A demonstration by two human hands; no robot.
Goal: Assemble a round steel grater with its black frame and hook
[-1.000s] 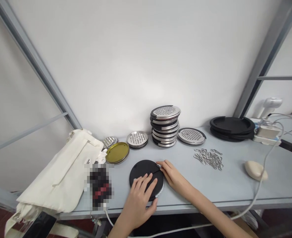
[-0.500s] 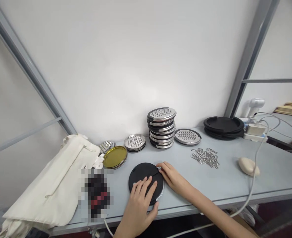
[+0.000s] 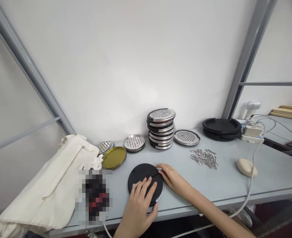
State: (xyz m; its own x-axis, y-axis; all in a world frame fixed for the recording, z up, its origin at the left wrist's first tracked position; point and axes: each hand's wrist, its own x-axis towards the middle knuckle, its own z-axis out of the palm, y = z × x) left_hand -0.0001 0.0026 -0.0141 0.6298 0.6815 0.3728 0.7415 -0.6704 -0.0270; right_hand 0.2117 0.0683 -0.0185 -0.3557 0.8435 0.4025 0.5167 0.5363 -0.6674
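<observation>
Bench (image 3: 225, 180): beneath both hands | left hand (image 3: 139, 202): palm down, fingers spread | right hand (image 3: 170, 177): fingertips pinched together | black disc (image 3: 141, 176): flat under the left fingers, right fingertips at its rim | metal clips (image 3: 205, 159): piled beyond the right hand, rightward | small metal piece (image 3: 157, 169): in the right fingertips, mostly hidden

One head-worn camera looks forward and down from above the near edge of the desk (image 3: 225, 181); it faces the wall (image 3: 136, 59) behind; the left hand (image 3: 139, 203) and right hand (image 3: 170, 177) show close, low near the middle; the wide view reaches slanted posts (image 3: 247, 53) on both sides.
</observation>
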